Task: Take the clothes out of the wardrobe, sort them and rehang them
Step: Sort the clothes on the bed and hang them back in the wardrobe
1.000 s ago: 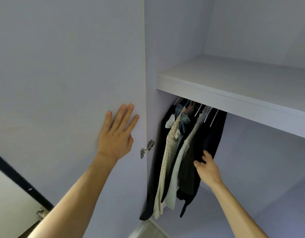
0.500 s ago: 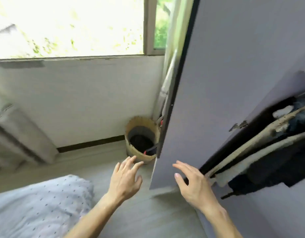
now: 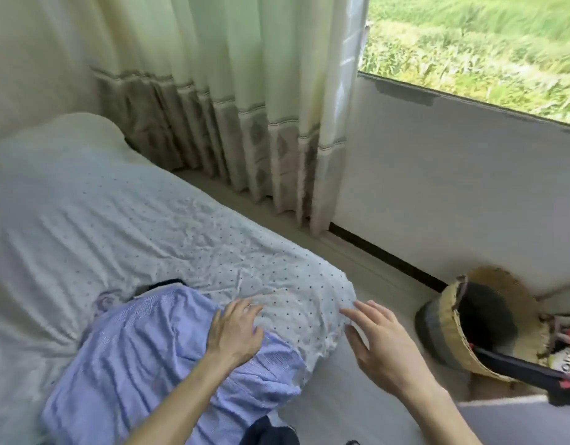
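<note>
View has swung from wardrobe to bed (image 3: pixel 149 220); left hand (image 3: pixel 235 329) now rests on blue garment (image 3: pixel 133 348).

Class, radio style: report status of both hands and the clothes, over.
Left hand open, resting at edge of blue garment. Right hand open, hovering, empty. Garment crumpled on the bed. Woven basket on floor, apart from both.

Daylit, softly blurred view.
We see sun entering the wide glass window (image 3: pixel 489 46) at upper right; edges bend.
</note>
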`<state>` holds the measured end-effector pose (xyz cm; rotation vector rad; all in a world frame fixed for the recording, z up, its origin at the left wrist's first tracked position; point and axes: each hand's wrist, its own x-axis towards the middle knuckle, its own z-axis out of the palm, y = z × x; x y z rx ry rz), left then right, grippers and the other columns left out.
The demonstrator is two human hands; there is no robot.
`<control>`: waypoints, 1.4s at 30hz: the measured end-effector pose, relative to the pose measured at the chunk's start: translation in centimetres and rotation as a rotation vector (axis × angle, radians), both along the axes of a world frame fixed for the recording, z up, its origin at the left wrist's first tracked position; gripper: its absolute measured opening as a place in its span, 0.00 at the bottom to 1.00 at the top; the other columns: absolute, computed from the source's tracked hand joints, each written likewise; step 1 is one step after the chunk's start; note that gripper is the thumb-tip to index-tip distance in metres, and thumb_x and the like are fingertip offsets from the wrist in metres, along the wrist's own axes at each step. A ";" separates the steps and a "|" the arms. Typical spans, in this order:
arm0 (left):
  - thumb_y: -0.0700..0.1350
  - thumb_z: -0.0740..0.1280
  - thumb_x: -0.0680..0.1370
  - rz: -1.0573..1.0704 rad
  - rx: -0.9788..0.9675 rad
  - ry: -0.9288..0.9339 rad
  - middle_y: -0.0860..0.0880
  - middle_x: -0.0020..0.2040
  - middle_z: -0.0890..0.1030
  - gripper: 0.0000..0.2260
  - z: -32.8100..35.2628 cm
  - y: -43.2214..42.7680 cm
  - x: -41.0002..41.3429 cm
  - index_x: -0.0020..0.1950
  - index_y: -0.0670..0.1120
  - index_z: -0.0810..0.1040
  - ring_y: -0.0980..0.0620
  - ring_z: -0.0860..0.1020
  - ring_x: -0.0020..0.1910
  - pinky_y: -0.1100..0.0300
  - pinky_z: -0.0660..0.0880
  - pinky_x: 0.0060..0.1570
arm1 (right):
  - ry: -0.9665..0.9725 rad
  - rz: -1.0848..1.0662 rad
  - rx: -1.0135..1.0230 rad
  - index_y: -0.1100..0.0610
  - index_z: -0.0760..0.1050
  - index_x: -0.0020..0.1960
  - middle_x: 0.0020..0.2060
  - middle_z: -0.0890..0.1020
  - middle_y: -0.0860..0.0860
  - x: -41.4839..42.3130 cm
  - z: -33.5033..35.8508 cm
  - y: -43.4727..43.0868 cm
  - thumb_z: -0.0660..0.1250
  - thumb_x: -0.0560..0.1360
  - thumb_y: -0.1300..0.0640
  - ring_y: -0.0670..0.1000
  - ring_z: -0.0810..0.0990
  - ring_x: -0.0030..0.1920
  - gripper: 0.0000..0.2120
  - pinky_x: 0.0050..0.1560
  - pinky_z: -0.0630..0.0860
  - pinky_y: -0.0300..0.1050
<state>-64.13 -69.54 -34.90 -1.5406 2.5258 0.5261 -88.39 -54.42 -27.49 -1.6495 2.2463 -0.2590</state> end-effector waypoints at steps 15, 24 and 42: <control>0.55 0.59 0.81 0.657 0.010 0.013 0.54 0.74 0.70 0.23 -1.9 9.1 14.6 0.76 0.54 0.68 0.52 0.66 0.73 0.53 0.64 0.72 | 0.008 0.705 0.020 0.42 0.69 0.73 0.73 0.70 0.44 9.5 -2.4 -10.0 0.55 0.82 0.43 0.52 0.62 0.76 0.20 0.74 0.63 0.48; 0.57 0.57 0.80 0.767 0.156 -0.056 0.58 0.73 0.68 0.24 -5.4 9.2 20.9 0.76 0.58 0.65 0.55 0.66 0.73 0.53 0.64 0.71 | 0.026 0.846 0.185 0.42 0.77 0.64 0.64 0.80 0.47 17.6 -7.8 -14.1 0.50 0.75 0.39 0.58 0.76 0.67 0.25 0.67 0.73 0.53; 0.52 0.60 0.82 0.746 0.443 -0.123 0.47 0.76 0.65 0.24 -22.0 -12.5 41.2 0.78 0.50 0.62 0.45 0.64 0.74 0.46 0.66 0.69 | 0.158 0.829 0.723 0.49 0.65 0.75 0.73 0.70 0.52 38.1 -27.4 -33.4 0.46 0.76 0.39 0.55 0.68 0.73 0.30 0.72 0.66 0.52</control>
